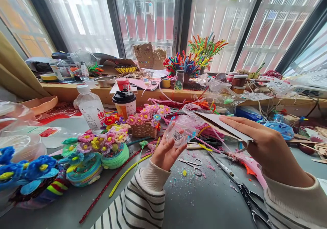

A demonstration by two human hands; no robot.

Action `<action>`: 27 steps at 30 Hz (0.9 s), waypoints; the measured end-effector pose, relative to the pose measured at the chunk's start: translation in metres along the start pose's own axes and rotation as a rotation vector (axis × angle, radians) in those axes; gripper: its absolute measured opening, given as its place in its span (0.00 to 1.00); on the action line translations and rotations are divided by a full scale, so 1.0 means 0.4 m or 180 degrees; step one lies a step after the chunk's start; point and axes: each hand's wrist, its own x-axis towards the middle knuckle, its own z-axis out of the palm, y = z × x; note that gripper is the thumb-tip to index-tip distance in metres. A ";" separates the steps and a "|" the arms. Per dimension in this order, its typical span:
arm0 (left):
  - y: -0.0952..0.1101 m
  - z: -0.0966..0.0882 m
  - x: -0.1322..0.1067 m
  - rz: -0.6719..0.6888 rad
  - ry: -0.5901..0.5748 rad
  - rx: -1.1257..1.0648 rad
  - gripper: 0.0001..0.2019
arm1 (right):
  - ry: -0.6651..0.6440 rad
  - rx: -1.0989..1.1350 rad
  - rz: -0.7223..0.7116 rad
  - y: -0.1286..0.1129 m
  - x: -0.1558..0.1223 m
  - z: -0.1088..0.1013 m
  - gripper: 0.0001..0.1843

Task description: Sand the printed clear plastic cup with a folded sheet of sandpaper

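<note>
My left hand point(167, 152) has its fingers around a clear plastic cup point(182, 133) with a barcode label, tilted above the grey table. My right hand point(258, 140) grips a folded piece of white cardboard point(217, 125) with a brown edge, held up to the right of the cup. Beneath the hands lie small scissors point(195, 166) and large black-handled scissors point(245, 188). A pink glue gun point(251, 167) with an orange trigger rests under my right wrist. Yellow and red pipe cleaners point(125, 178) lie to the left of my left hand.
Pipe-cleaner flowers in a woven basket point(144, 128) and in green pots point(116, 155) stand at left. Behind them are a water bottle point(89, 108) and a lidded paper cup point(125, 104). Glitter and scraps speckle the table point(199, 205). A cluttered wooden sill point(148, 94) runs below the windows.
</note>
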 end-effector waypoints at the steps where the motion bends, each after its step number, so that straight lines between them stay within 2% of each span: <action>1: 0.000 0.000 -0.001 0.0017 -0.0010 0.0054 0.36 | 0.0028 -0.0029 0.0034 0.001 -0.001 -0.003 0.22; 8: 0.004 0.007 -0.007 -0.0027 -0.0051 0.0307 0.41 | 0.0196 -0.0105 0.0004 -0.002 0.003 0.006 0.24; 10: 0.004 0.007 -0.008 -0.0131 -0.0208 0.0332 0.39 | 0.0215 -0.0108 -0.0015 -0.007 0.005 0.009 0.25; 15: 0.003 -0.001 0.000 -0.0440 -0.0892 0.0222 0.32 | 0.0232 0.0104 -0.0089 -0.025 0.003 -0.006 0.22; 17: 0.004 -0.001 0.003 -0.0526 -0.1008 0.0185 0.28 | 0.0259 0.0169 -0.0049 -0.033 0.002 -0.014 0.22; 22: 0.008 0.008 0.006 -0.0771 -0.0912 0.0160 0.29 | 0.0309 0.0269 -0.0061 -0.048 0.005 -0.002 0.22; 27: 0.004 0.010 0.006 -0.0832 -0.0761 0.0068 0.32 | 0.0240 0.0246 -0.0048 -0.041 0.008 0.017 0.21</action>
